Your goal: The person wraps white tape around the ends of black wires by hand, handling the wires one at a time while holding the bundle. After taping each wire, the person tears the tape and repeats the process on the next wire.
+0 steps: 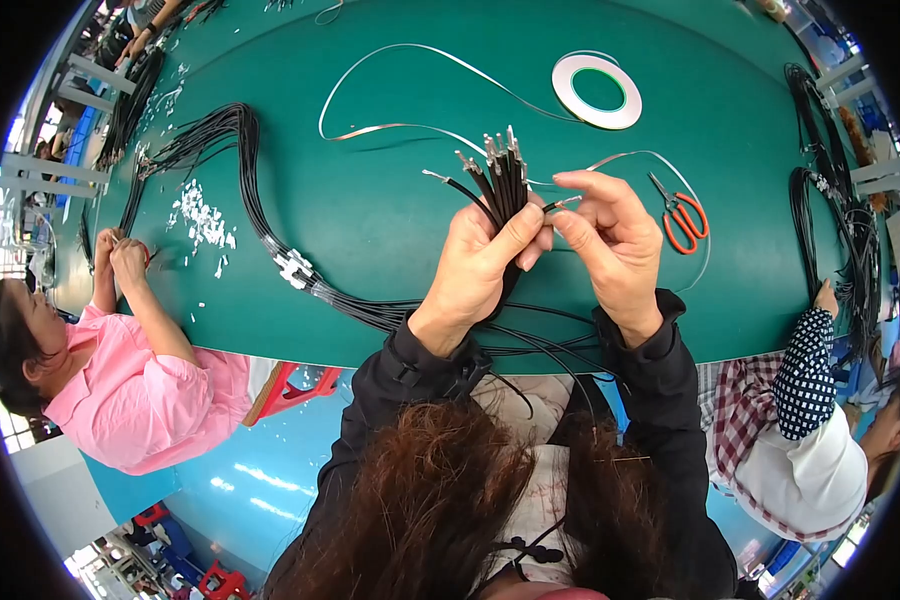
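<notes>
My left hand [475,260] is closed around a bundle of black cables [507,185] with bare silvery metal ends pointing up and away from me. One cable [458,185] splays out to the left of the bunch. Another short cable end [567,202] sticks out to the right, toward my right hand [615,235]. There my thumb and index finger stand apart on either side of that end, thumb close to it; contact is unclear. The cables run down between my forearms, and a long length of them [250,180] stretches left across the table, with white tape wrapping [295,268] around it.
A roll of white tape [560,85] lies on the green table [410,210], its loose strip curling left. Orange-handled scissors [682,222] rest right of my right hand. White scraps [205,220] litter the left. Co-workers sit left [150,390] and right [810,440], near more cable bundles [820,200].
</notes>
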### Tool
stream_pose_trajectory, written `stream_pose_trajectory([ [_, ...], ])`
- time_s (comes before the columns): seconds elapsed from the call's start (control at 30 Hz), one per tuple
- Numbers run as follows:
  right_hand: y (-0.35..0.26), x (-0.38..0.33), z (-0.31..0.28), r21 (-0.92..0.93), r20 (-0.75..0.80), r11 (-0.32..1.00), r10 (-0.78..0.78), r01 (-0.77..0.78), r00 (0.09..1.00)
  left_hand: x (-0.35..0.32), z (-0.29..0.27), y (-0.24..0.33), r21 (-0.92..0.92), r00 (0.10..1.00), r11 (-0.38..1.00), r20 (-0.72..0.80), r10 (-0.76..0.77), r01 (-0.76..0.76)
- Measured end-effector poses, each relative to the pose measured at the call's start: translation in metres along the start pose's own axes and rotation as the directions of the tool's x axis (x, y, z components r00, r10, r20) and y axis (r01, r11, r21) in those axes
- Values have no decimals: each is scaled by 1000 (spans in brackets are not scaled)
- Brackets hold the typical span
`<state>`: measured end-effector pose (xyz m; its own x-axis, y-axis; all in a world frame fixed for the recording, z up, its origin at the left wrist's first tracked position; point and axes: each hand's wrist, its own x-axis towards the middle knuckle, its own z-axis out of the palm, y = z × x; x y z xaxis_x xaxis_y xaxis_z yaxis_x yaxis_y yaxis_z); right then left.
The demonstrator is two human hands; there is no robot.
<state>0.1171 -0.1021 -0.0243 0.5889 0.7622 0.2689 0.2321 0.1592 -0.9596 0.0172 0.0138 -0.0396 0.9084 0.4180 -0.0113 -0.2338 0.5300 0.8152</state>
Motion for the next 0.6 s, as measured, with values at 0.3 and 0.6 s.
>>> stream_pose_trajectory([
  [0.3,-1,-1,4,55,-18,998,14,-13,1000,2,-7,0,-102,996,994,82,-35,43],
  [0.6,-8,-7,13,36,-158,999,33,-28,987,1,-3,-1,-68,1000,998,4,-8,8],
])
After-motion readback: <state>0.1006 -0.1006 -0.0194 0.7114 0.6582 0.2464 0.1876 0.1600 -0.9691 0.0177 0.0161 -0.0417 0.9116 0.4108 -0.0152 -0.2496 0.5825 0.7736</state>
